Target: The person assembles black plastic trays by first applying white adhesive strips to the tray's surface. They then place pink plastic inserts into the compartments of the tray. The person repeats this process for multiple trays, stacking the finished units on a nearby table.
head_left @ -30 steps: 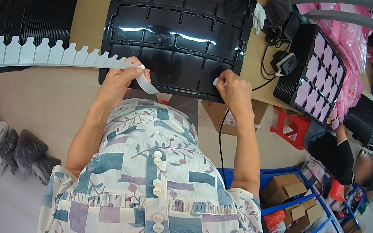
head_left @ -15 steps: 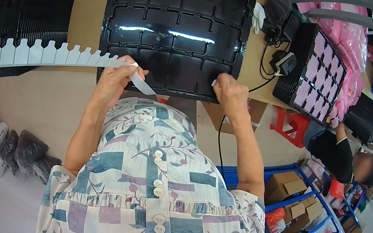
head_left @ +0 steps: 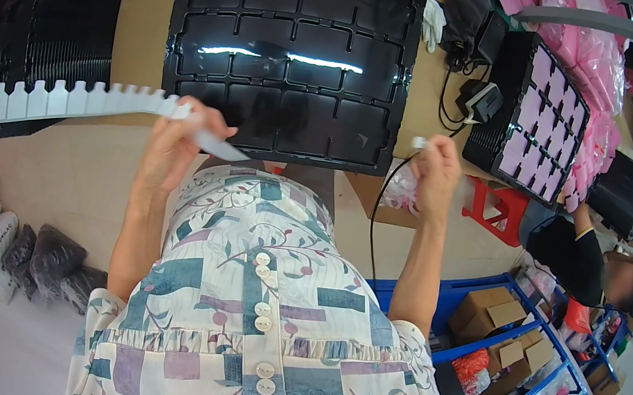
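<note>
My left hand (head_left: 170, 142), slightly blurred, is closed around a long white strip (head_left: 54, 98) with a notched upper edge. The strip runs off to the left, and its loose end hangs past my fingers over the near edge of the black tray. To the right of that tray, my right hand (head_left: 438, 172) pinches a small white piece (head_left: 418, 142) between thumb and fingers. Between and beyond my hands lies the black plastic tray (head_left: 288, 120), divided into rows of rectangular compartments.
Black trays (head_left: 78, 12) are stacked at the left. On the right stand a tray stack with pink pieces (head_left: 546, 119), a black adapter with cables (head_left: 482, 101) and a white glove (head_left: 432, 25). A red stool (head_left: 498, 211) and a blue rack (head_left: 492, 355) are lower right; a person (head_left: 577, 256) is beyond.
My right hand has moved right, off the tray's near right corner, with the small white piece. My left hand has shifted slightly left with the strip.
</note>
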Motion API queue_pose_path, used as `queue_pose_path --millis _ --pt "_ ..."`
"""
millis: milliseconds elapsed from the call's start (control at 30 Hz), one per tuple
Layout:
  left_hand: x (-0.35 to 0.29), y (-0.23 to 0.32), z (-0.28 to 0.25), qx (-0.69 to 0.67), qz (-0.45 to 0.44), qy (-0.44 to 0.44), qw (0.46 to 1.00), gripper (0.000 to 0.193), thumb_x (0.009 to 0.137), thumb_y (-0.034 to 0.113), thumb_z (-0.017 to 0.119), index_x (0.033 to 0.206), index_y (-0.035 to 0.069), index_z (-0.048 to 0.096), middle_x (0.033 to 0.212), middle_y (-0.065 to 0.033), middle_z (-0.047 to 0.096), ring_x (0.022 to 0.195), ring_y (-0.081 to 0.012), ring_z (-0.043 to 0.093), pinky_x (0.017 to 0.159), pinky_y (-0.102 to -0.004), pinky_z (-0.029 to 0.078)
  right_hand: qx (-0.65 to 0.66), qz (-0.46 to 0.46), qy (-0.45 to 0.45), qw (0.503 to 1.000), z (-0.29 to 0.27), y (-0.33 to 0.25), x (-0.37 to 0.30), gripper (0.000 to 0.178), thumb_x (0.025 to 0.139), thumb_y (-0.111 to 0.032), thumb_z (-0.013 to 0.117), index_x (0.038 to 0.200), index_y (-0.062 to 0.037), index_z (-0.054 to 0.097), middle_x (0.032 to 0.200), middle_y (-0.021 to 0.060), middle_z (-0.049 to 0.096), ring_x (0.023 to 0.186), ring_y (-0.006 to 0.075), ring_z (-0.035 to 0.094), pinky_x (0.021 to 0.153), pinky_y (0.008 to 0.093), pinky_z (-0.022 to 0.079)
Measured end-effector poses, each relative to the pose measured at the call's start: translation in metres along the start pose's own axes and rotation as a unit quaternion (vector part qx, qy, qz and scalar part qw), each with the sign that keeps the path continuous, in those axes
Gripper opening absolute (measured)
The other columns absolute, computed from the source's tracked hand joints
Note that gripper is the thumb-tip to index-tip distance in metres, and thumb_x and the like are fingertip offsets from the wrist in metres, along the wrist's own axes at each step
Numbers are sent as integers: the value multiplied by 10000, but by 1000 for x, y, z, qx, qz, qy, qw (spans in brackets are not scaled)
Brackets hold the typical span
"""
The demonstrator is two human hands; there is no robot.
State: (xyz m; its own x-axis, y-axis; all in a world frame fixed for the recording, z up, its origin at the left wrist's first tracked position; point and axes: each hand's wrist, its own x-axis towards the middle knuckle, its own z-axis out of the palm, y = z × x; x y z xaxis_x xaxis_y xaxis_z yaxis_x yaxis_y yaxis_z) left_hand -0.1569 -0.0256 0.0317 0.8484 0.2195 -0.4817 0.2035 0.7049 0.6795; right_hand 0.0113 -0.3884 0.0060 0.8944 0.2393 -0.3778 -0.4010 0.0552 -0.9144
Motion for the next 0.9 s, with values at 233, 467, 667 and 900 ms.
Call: queue_pose_path --millis 233,467,667,900 --pt "-92 25 -124 135 18 251 958 196 937 193 572 1026 18 577 842 -123 623 779 -233 620 861 -430 509 -30 62 141 988 -132 58 -35 96 957 -128 580 1002 -47 558 778 20 566 534 34 386 434 211 311" --pt "-95 92 -12 725 -83 118 673 253 894 214 646 942 -32 678 883 -204 692 782 -379 669 689 -431 525 -462 175 252 832 -240 133 -16 304 879 -291 686 948 5 683 810 149 678 750 217 640 631 353 514" --pt "80 94 111 631 335 -68 696 111 876 83 644 910 -21 662 891 -146 659 848 -299 645 742 -366 496 -648 123 323 678 -328 194 -40 339 874 -157 604 1156 25 647 1014 255 694 1012 378 669 859 473 519" --pt "177 104 125 638 484 51 596 125 871 39 616 973 2 679 902 -156 659 867 -334 620 764 -395 488 -683 245 -8 688 -264 88 -28 278 862 -131 568 1064 11 696 851 169 717 806 317 708 712 434 539"
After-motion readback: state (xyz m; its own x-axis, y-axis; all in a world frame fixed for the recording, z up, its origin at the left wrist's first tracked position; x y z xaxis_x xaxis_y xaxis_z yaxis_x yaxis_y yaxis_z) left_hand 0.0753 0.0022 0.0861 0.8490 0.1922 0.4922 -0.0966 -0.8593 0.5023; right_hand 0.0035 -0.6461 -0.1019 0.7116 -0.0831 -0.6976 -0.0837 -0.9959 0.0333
